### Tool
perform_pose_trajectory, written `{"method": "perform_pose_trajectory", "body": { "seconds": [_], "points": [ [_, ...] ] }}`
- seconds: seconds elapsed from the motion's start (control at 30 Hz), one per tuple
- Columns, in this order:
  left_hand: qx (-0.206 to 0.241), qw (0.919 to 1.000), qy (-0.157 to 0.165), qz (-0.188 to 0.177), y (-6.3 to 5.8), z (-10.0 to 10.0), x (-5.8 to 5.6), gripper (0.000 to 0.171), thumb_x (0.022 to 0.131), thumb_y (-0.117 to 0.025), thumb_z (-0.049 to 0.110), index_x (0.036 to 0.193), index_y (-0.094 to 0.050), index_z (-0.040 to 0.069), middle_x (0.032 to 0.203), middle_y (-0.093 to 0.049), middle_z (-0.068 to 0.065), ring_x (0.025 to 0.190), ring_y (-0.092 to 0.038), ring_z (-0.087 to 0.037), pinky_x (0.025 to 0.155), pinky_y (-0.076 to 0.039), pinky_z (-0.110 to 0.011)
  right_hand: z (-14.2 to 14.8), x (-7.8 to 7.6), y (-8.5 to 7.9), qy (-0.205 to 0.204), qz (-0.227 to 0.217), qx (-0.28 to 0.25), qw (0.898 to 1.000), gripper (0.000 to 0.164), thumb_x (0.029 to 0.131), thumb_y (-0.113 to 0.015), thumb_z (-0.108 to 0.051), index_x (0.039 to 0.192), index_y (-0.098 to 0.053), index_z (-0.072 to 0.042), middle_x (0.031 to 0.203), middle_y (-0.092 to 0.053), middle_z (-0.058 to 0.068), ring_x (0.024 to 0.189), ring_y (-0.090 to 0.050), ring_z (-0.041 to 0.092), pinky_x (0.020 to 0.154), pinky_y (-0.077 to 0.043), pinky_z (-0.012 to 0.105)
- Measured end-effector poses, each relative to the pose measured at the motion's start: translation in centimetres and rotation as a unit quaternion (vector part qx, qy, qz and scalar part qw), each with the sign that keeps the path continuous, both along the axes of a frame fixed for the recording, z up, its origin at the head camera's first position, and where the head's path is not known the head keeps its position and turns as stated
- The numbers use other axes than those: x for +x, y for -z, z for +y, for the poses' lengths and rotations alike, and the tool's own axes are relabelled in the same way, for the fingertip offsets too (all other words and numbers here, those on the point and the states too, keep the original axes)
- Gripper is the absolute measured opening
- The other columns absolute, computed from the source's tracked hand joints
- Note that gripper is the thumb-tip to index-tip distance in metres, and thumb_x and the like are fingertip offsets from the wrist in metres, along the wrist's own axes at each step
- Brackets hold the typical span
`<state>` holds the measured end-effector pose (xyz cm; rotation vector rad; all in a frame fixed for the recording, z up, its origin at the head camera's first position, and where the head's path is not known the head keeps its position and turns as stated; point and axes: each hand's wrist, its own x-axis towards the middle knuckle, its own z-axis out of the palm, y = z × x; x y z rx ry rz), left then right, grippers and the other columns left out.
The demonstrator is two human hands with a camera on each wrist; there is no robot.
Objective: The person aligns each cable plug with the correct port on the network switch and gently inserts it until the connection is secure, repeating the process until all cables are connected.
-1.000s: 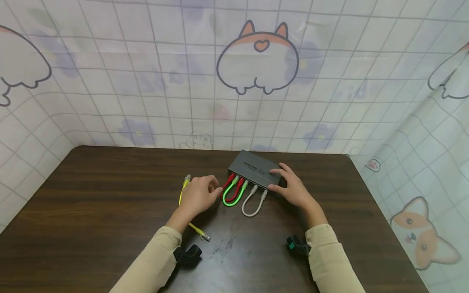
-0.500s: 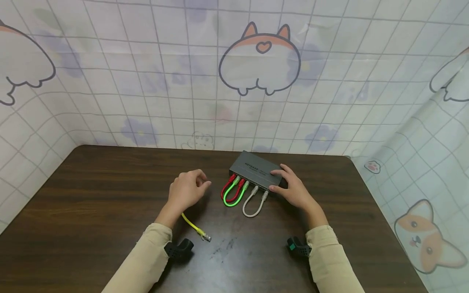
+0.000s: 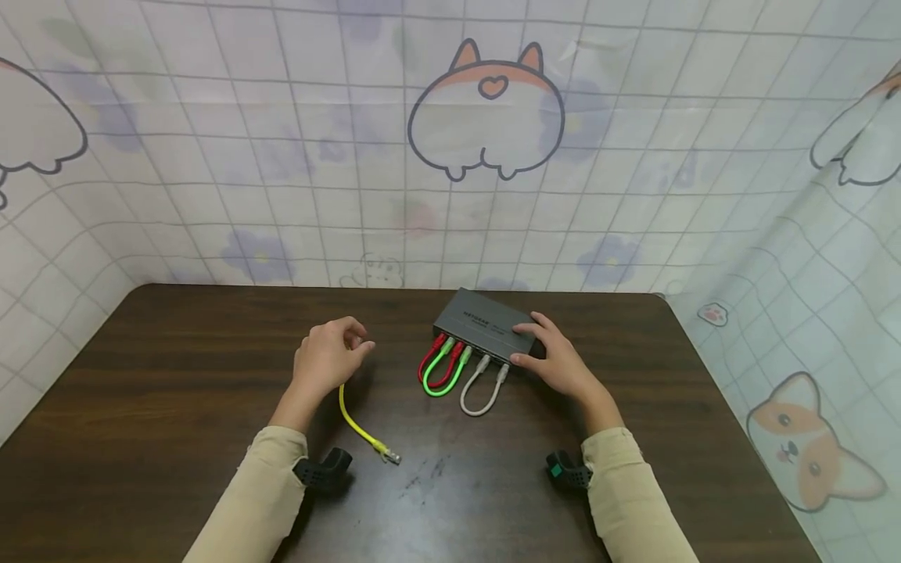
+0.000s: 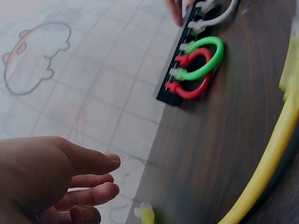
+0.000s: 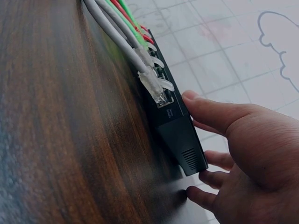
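A dark grey network switch lies angled near the table's back edge. Looped into its front ports are a red patch cable, a green one and a white one. My right hand grips the switch's right end, its thumb at the front top edge, as the right wrist view shows. To the left, my left hand hovers by a yellow network cable, fingers loosely bent and nothing held. One yellow plug appears just beyond those fingertips in the left wrist view.
The dark wooden table backs onto a white gridded curtain printed with cartoon dogs, which also runs along both sides. Black devices are strapped to both wrists, over beige sleeves.
My left hand has moved leftward, away from the switch and towards the far end of the yellow network cable. My right hand stays on the switch.
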<state>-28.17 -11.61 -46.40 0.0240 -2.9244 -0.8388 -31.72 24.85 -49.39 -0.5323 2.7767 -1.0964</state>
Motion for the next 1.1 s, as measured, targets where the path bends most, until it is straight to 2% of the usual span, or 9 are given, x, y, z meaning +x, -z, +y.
{"method": "perform_pose_trajectory", "body": {
  "seconds": [0.23, 0.5, 0.77, 1.1],
  "points": [
    [0.000, 1.0000, -0.004, -0.009, 0.0, -1.3, -0.1, 0.022, 0.089, -0.068, 0.030, 0.104, -0.068, 0.013, 0.087, -0.067, -0.003, 0.067, -0.056, -0.021, 0.055, -0.039, -0.032, -0.1, 0.0, -0.1, 0.003, 0.001, 0.001, 1.000, 0.052, 0.091, -0.066, -0.027, 0.138, -0.050, -0.011, 0.159, -0.018, 0.020, 0.144, -0.022, 0.045, 0.109, -0.026, 0.065],
    [-0.002, 0.9997, -0.011, -0.023, 0.2, -1.8, -0.3, 0.022, 0.089, -0.067, 0.031, 0.103, -0.068, 0.015, 0.089, -0.067, -0.004, 0.072, -0.058, -0.024, 0.057, -0.039, -0.033, -0.1, 0.0, -0.1, 0.001, 0.001, 0.002, 1.000, 0.052, 0.092, -0.066, -0.026, 0.138, -0.049, -0.011, 0.159, -0.017, 0.021, 0.144, -0.022, 0.046, 0.108, -0.027, 0.065],
    [-0.010, 0.9990, -0.002, -0.043, 0.4, -2.4, -0.4, 0.026, 0.089, -0.067, 0.034, 0.107, -0.067, 0.014, 0.093, -0.066, -0.006, 0.075, -0.058, -0.025, 0.059, -0.040, -0.034, -0.1, 0.0, -0.2, -0.002, 0.001, 0.004, 1.000, 0.052, 0.092, -0.066, -0.026, 0.139, -0.049, -0.011, 0.159, -0.017, 0.021, 0.144, -0.022, 0.046, 0.108, -0.027, 0.065],
    [-0.015, 0.9976, 0.004, -0.067, 1.0, -2.7, -0.7, 0.029, 0.088, -0.069, 0.032, 0.109, -0.065, 0.013, 0.091, -0.065, -0.005, 0.072, -0.057, -0.022, 0.058, -0.040, -0.034, -0.2, 0.1, -0.3, 0.001, -0.001, 0.001, 1.000, 0.052, 0.092, -0.066, -0.026, 0.138, -0.049, -0.010, 0.159, -0.018, 0.022, 0.144, -0.022, 0.046, 0.108, -0.026, 0.065]
  ]
}}
